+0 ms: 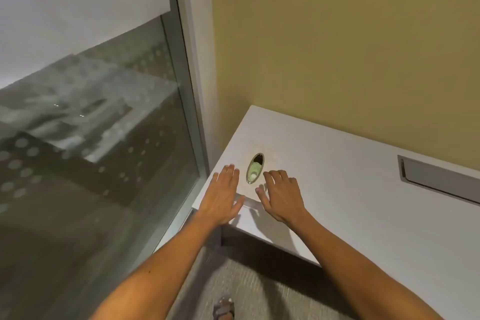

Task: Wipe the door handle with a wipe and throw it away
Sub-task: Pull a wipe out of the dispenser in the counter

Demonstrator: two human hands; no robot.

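A white countertop (350,189) has a small oval opening with a metal rim (262,163) near its left corner. Inside the opening lies something pale green and white (253,173); I cannot tell whether it is a wipe. My left hand (223,196) hovers flat just left of the opening, fingers spread, holding nothing. My right hand (280,196) is just right of it, fingers apart and curled down toward the counter, also holding nothing. No door handle is in view.
A glass panel (98,143) with a dotted film and a grey metal frame (193,91) stands at the left. A yellow wall (337,34) backs the counter. A recessed metal slot (439,179) sits in the countertop at right. Carpet (246,283) and a sandalled foot (224,306) are below.
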